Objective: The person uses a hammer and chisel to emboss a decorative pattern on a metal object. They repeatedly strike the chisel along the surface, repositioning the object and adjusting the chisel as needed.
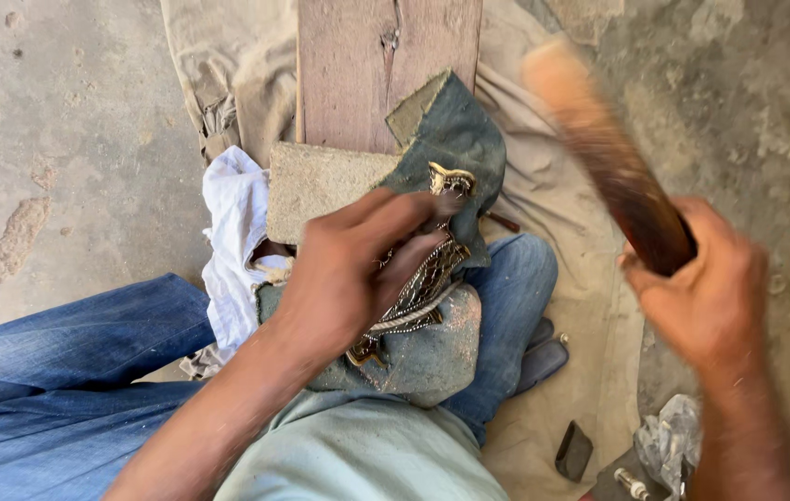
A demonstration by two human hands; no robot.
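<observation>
Ornamented strap piece: dark, with metallic studs and gold-coloured fittings, lying on a dusty blue-grey cloth pad draped over the person's knee, in blue jeans. Position: centre of view, just below the end of a wooden plank.

Left hand: flat on top of the strap piece, fingers stretched forward and pressing it onto the pad; nothing pinched.

Right hand: raised at the right, well apart from the strap, fist wrapped around the dark wooden handle of a brush; pale bristled head blurred.

Adjacent items: white rag just beside the pad on the left; tan felt block touching the plank's end.

Surroundings: beige cloth spread on the concrete floor; small dark block and crumpled plastic wrap at lower right.
</observation>
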